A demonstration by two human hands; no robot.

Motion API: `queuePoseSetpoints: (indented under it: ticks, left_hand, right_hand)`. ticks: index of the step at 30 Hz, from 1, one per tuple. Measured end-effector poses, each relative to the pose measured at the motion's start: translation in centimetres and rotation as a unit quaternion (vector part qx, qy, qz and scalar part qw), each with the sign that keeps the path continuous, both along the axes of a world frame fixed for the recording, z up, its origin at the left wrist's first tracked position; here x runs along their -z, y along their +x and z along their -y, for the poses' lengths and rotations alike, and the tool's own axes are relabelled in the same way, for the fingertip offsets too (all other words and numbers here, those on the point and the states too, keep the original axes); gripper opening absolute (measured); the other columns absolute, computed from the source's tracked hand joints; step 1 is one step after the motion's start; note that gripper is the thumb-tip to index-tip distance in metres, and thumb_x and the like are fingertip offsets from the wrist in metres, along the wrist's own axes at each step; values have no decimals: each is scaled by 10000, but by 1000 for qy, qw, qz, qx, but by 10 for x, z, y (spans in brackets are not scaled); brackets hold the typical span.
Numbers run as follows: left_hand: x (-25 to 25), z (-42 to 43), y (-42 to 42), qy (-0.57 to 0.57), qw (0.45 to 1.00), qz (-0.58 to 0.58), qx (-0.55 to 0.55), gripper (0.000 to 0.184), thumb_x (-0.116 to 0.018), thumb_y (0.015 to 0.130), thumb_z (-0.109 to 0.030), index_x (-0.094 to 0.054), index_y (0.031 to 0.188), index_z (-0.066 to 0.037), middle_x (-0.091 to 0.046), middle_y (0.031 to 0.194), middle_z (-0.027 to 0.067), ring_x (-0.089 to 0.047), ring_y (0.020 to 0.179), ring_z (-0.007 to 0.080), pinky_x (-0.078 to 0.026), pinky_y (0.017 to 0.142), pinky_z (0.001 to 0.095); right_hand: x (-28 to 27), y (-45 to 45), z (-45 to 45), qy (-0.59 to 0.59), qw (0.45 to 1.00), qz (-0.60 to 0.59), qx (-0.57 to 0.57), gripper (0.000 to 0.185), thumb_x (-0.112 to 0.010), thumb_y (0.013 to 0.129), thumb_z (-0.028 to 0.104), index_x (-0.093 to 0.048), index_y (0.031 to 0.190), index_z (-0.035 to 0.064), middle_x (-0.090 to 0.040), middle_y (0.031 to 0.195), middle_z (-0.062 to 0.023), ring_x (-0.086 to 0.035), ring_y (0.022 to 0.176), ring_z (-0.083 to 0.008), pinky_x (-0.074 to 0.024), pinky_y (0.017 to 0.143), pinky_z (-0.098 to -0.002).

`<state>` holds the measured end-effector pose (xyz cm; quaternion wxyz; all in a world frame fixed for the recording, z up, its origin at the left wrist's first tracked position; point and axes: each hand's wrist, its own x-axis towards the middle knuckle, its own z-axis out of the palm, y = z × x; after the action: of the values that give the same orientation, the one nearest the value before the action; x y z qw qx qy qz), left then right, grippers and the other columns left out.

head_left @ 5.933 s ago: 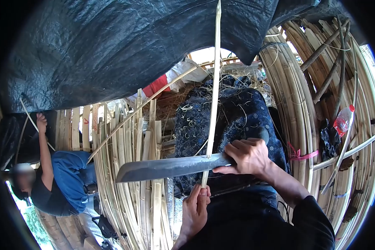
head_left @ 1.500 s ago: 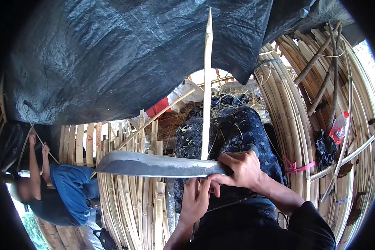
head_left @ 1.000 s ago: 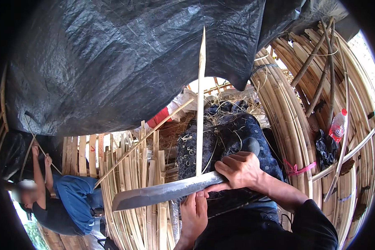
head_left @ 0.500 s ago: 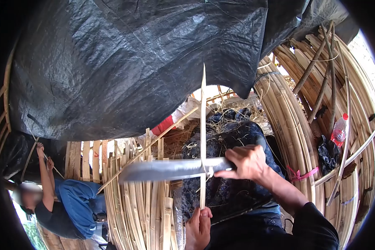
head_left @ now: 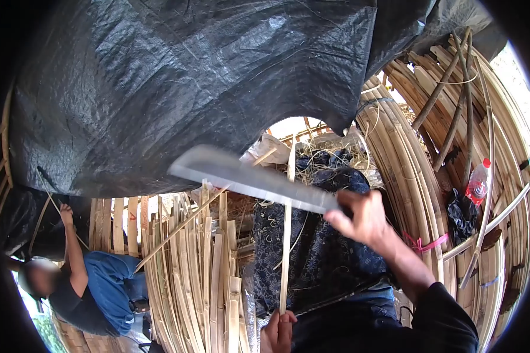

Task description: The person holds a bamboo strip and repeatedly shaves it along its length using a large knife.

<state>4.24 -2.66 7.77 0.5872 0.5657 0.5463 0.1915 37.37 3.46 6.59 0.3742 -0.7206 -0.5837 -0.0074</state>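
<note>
the pale bamboo strip point(head_left: 286, 253) stands over the dark patterned cloth point(head_left: 330, 253), left of the cloth's middle, its upper end reaching past the far edge. the left hand point(head_left: 278, 333) pinches the strip's lower end by the near edge, thumb and fingers pressed together on it. the right hand point(head_left: 365, 219) is clamped round the grip of the big knife point(head_left: 241, 176), whose broad blade slants across the upper part of the strip, its tip out to the left. blade and hand are blurred, so whether the edge touches the strip i cannot tell.

the likeliest trouble is a slip: the strip is thin and seems gripped only at the bottom, so a hard or off-angle stroke could make it twist or whip aside. an edge biting too deep could split it or thin it unevenly. a stroke running too far down would end near the left thumb, and a low one could nick the cloth.

beyond the cloth, a wide swing to the left could clip the upright slats point(head_left: 218, 276) or snag the black tarp point(head_left: 188, 76) hanging close by the tip. the bound bundle point(head_left: 406, 159) on the right leaves the elbow limited room, i judge. the other person point(head_left: 103, 288) sits farther left, seemingly out of reach.
</note>
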Motion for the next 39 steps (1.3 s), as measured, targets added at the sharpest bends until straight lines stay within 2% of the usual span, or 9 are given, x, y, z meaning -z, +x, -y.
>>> queuePoseSetpoints:
  ticks: [2, 6, 9, 12, 23, 26, 31, 34, 39]
  left_hand:
    - [10, -11, 13, 144, 988, 44, 40, 346, -418, 1148, -317, -620, 1014, -70, -459, 653, -1, -409, 576, 56, -319, 536, 265]
    - [5, -27, 31, 184, 980, -7, 73, 342, -421, 1147, -295, -614, 1024, -40, -477, 671, 54, -432, 572, 113, -346, 547, 305]
    - [-2, -27, 37, 215, 973, -29, 84, 334, -424, 1139, -262, -582, 994, -4, -530, 783, 152, -507, 636, 274, -414, 611, 371]
    - [-8, -25, 39, 246, 965, -44, 76, 324, -424, 1137, -247, -576, 989, -3, -542, 803, 157, -528, 674, 294, -428, 642, 377]
    - [-16, -12, 18, 160, 984, -19, 74, 361, -426, 1137, -292, -557, 942, -18, -481, 724, 102, -462, 631, 212, -394, 618, 370]
    - [13, 13, -3, 148, 987, 0, 62, 385, -418, 1137, -337, -565, 940, -42, -470, 699, 98, -456, 622, 197, -400, 619, 371]
    - [12, 25, -19, -20, 999, 14, -25, 358, -445, 1132, -349, -585, 955, -71, -466, 673, 8, -409, 584, 123, -352, 549, 300]
    - [20, 17, -20, 26, 999, -9, 26, 380, -440, 1130, -380, -592, 961, -74, -482, 701, 11, -429, 623, 126, -376, 587, 321]
    - [21, 3, 4, 156, 982, 50, 94, 373, -434, 1134, -372, -605, 975, -81, -452, 635, -10, -403, 564, 84, -351, 529, 288]
  right_hand:
    - [-6, -27, 12, -24, 999, -5, -48, 593, -673, 905, 687, -725, 815, 103, -667, 597, -81, -665, 469, -265, -517, 458, -400]
    - [-8, -66, 29, -69, 989, 17, -128, 655, -645, 895, 738, -653, 741, 102, -621, 591, -20, -644, 454, -204, -459, 398, -347]
    - [5, -73, 28, -40, 990, 44, -132, 664, -653, 876, 751, -661, 750, 99, -592, 576, -18, -644, 460, -200, -463, 404, -332]
    - [5, -65, 22, -19, 988, 67, -135, 666, -663, 857, 760, -661, 752, 102, -558, 564, -11, -643, 463, -197, -473, 415, -321]
    - [0, -39, -4, 48, 983, 121, -129, 636, -715, 818, 751, -659, 753, 121, -583, 589, -10, -632, 453, -208, -497, 435, -340]
    - [-6, -8, -20, -9, 995, 87, 52, 600, -688, 911, 651, -667, 727, 80, -626, 560, -99, -657, 485, -261, -513, 457, -382]
    - [-7, 52, -16, -15, 972, -136, 190, 536, -607, 1024, 496, -745, 854, 7, -597, 547, -147, -600, 491, -294, -469, 539, -427]
    - [17, 36, 10, 9, 951, -290, 110, 599, -598, 1016, 547, -704, 838, -15, -528, 558, -47, -493, 514, -126, -411, 520, -364]
    - [-9, -9, 14, 19, 835, -546, -65, 460, -738, 969, 449, -759, 1036, -5, -583, 686, 34, -477, 564, -49, -365, 512, -260]
